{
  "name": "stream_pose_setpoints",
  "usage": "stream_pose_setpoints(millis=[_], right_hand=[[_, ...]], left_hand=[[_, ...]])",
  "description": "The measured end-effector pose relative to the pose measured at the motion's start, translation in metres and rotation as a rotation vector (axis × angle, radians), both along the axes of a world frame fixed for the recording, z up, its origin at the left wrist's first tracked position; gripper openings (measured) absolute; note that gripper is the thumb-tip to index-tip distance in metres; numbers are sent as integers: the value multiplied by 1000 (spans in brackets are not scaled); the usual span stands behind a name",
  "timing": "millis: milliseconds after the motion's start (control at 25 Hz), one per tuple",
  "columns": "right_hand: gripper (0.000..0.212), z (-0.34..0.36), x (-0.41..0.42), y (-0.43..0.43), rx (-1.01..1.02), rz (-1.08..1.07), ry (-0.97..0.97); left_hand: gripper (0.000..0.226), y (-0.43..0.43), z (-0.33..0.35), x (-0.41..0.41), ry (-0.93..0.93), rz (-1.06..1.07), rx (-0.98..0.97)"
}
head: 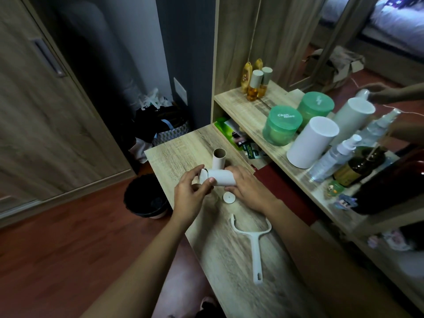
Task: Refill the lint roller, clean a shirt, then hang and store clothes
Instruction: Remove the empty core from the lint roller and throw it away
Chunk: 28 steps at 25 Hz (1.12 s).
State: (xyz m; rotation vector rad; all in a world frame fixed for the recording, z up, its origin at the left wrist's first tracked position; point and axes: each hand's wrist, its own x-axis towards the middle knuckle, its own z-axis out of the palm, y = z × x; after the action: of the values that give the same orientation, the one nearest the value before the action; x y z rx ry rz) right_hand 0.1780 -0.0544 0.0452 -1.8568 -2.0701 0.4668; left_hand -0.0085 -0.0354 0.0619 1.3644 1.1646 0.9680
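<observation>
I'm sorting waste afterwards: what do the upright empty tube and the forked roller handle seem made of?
The empty tube looks like cardboard: matte beige, thin-walled hollow end. The roller handle is probably moulded plastic: smooth white, one-piece fork, hanging hole.

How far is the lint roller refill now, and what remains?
Done: the handle lies bare on the table; an empty tube stands aside. In hand: left hand and right hand grip the roll; one end cap lies loose. Left: mounting the roll, cleaning, hanging.
</observation>
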Motion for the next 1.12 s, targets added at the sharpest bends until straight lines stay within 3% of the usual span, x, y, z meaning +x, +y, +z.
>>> stream_pose_setpoints(millis=[240,320,440,560,680,800,920,1120], right_hand=[[56,-10,3,-10,-34,-107,169],[55,-15,6,-16,-45,-163,246],[56,-22,11,-22,-47,-221,336],[56,-24,17,-23,-33,-286,376],[53,-23,24,-24,-4,-310,420],[52,-23,31,-27,-23,-321,463],[51,-23,25,-29,-18,-336,506],[49,-16,-15,-13,21,-337,533]], left_hand=[[41,7,9,3,-154,73,-81],[39,12,-1,2,-129,136,-97],[33,15,-33,3,119,58,-136],[51,12,-65,8,337,-120,-252],[64,11,-94,14,553,-233,-179],[65,10,-102,16,650,-229,-150],[76,4,-101,17,586,-213,-150],[74,17,-93,-11,204,1,-161]])
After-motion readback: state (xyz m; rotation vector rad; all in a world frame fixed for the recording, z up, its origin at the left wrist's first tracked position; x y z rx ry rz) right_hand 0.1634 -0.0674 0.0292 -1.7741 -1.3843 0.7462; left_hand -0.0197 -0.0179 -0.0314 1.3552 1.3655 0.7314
